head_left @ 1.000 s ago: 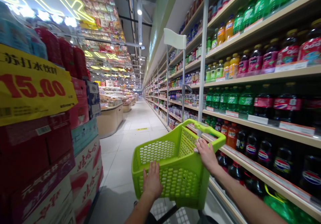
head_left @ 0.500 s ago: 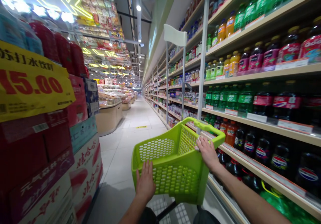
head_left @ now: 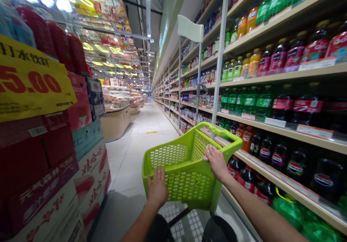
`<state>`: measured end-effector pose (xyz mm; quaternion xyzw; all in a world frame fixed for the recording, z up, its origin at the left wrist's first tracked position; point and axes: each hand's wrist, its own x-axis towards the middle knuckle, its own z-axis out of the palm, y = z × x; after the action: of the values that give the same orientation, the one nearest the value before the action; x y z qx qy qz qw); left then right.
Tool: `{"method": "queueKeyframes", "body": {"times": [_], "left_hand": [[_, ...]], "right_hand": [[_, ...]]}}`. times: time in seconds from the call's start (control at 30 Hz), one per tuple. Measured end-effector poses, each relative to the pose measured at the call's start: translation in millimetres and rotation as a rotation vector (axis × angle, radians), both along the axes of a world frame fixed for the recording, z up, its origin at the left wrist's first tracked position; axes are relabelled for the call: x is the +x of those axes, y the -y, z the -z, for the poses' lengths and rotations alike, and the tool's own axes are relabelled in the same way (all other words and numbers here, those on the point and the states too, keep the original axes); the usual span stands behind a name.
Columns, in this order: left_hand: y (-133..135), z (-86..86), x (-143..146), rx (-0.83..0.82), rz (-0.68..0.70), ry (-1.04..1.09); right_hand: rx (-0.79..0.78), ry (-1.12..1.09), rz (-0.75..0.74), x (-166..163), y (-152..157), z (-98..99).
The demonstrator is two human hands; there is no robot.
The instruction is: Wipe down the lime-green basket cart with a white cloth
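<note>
A lime-green shopping cart [head_left: 187, 184] with perforated sides stands sideways before me, its basket bare inside where I can see it. My left hand [head_left: 158, 189] rests flat against the near side by the front end, fingers stretched over the top edge. On the near rim towards the handle [head_left: 217, 130], my right hand [head_left: 217, 162] presses a crumpled white cloth [head_left: 207, 152] with bent fingers. Most of that cloth is hidden under the fingers, so its exact kind is unclear.
Drink shelves [head_left: 271, 122] with bottles run along the right, close to the cart. Stacked drink cartons [head_left: 92, 169] under a yellow price sign [head_left: 35, 83] stand at left. A tiled aisle [head_left: 148, 126] leads away past display counters [head_left: 116, 122]. My knees [head_left: 217, 229] show below.
My right hand has slid left along the rim, towards the cart's front, with the white cloth. My left hand stays on the side. The view has shifted slightly, and more of my knees shows.
</note>
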<state>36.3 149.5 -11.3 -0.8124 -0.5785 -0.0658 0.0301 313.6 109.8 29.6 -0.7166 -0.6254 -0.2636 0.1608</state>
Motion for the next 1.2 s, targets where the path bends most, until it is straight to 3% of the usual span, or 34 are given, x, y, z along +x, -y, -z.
{"method": "queueKeyframes", "body": {"times": [0.17, 0.27, 0.43, 0.53, 0.67, 0.77, 0.9, 1.07, 1.2], "left_hand": [[2, 0.0, 1, 0.022, 0.02, -0.012], [3, -2.5, -1, 0.017, 0.029, -0.015], [4, -3.4, 1, 0.011, 0.028, 0.002], [4, -2.0, 4, 0.014, 0.009, 0.044], [-1, -3.6, 10, 0.09, -0.012, 0.235], [-5, -10.2, 21, 0.112, 0.11, 0.408], [-1, -23.9, 47, -0.021, 0.322, 0.456], [2, -38.8, 82, 0.008, 0.178, 0.391], [-4, -40.4, 88, 0.076, 0.124, 0.317]], "right_hand": [[-0.112, -0.049, -0.24, -73, -17, 29.4], [-0.165, -0.021, -0.368, -83, -21, 29.5], [-0.108, -0.097, -0.114, -33, -6, 4.0], [-0.105, -0.174, -0.072, -40, -5, 3.8], [-0.202, -0.269, -0.332, -100, -20, 21.7], [-0.249, -0.309, -0.488, -127, -28, 24.3], [-0.31, -0.258, -0.406, -108, -20, 8.8], [-0.348, -0.178, -0.275, -78, 0, -3.3], [-0.308, -0.202, -0.281, -77, 8, -1.2]]}}
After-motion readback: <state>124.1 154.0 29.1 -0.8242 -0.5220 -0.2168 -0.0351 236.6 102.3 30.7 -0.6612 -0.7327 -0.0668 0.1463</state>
